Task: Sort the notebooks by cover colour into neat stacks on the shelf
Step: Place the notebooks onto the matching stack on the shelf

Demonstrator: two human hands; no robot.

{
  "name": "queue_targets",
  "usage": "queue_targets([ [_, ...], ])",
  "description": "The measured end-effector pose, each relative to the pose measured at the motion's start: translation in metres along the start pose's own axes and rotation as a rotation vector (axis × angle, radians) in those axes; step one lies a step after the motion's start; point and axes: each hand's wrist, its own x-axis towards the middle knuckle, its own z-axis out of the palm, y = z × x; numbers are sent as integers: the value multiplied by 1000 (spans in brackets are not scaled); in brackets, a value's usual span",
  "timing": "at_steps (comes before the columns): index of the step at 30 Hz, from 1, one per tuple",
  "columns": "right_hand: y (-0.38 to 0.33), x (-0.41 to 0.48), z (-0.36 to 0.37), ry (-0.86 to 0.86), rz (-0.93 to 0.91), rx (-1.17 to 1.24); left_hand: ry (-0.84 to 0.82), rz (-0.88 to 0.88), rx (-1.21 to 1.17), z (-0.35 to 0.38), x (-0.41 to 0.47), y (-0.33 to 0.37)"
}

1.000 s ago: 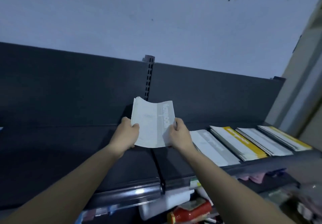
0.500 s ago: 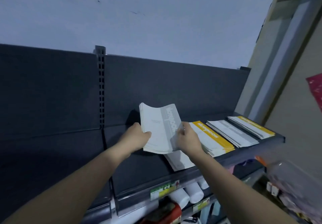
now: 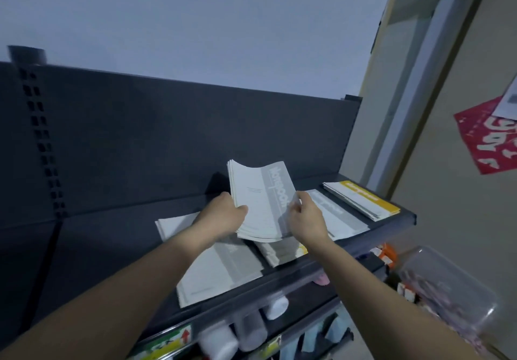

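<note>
Both hands hold a bundle of grey-spined notebooks (image 3: 258, 200) tilted up above the dark shelf (image 3: 117, 250). My left hand (image 3: 223, 214) grips its left edge, thumb on the cover. My right hand (image 3: 306, 217) pinches its right edge by the grey band. Under the bundle lies a yellow-spined stack (image 3: 282, 252), mostly hidden. A grey notebook stack (image 3: 221, 270) lies flat on the shelf beneath my left forearm. Further right lie another grey stack (image 3: 338, 217) and a yellow-spined stack (image 3: 363, 198).
The shelf's dark back panel (image 3: 173, 141) rises behind the stacks, with a slotted upright (image 3: 42, 147) at the left. White bottles (image 3: 249, 331) sit on the shelf below. A clear plastic tub (image 3: 447, 298) stands at lower right, a red poster (image 3: 489, 135) on the wall.
My view and both hands have shifted right along the shelf with the bundle. The bundle now hovers over the yellow-spined stack, and the grey stack lies to its left.
</note>
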Motion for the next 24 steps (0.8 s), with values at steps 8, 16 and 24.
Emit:
queue_targets([
  [8,75,76,-67,-29,-27,-51,-18,-17,34,91,50,66],
  [16,132,121,-94,-105,-15,-178,-55,-89,149,158,78,95],
  [24,157,141,-95,-212,-33,-469,-192,-90,348,186,76,102],
])
